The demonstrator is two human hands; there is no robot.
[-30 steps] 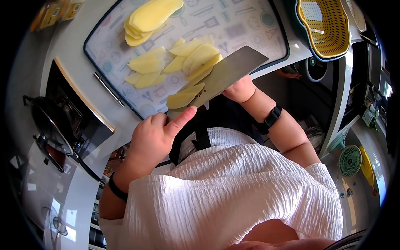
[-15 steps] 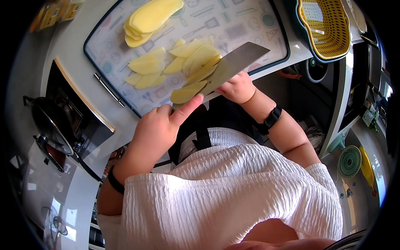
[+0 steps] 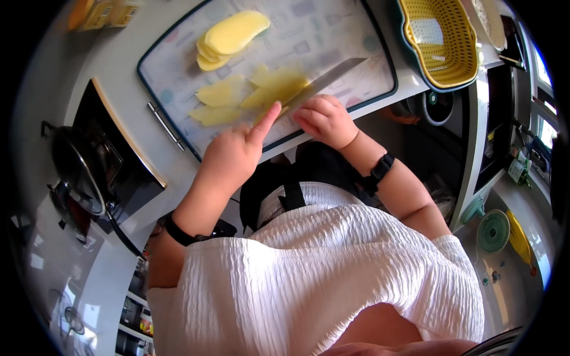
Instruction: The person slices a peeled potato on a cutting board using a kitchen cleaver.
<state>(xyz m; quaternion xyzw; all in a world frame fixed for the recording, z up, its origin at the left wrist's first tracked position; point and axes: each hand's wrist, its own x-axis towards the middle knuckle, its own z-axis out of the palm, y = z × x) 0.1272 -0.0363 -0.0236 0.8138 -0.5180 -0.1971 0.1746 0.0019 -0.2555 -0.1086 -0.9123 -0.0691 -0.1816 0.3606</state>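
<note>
My left hand (image 3: 234, 148) is closed at the handle end of a broad kitchen knife (image 3: 332, 77), its index finger stretched toward the blade. The handle itself is hidden. Beside the blade is my right hand (image 3: 326, 121), fingers curled together; what they hold, if anything, cannot be seen. Thin pale-yellow potato slices (image 3: 219, 92) are spread on the patterned cutting board (image 3: 172, 65), some right against the blade. Farther back on the board sits an overlapping stack of potato slices (image 3: 237, 32).
A yellow perforated basket (image 3: 466, 56) in a dark outer bowl stands right of the board. To the left are a dark hob (image 3: 113, 160) and a lidded pan (image 3: 77, 166). A small green basket (image 3: 493, 231) lies at the far right.
The knife has turned from showing its broad face to a more edge-on angle over the slices. My right hand has shifted left, and its fingers now curl beside the blade.
</note>
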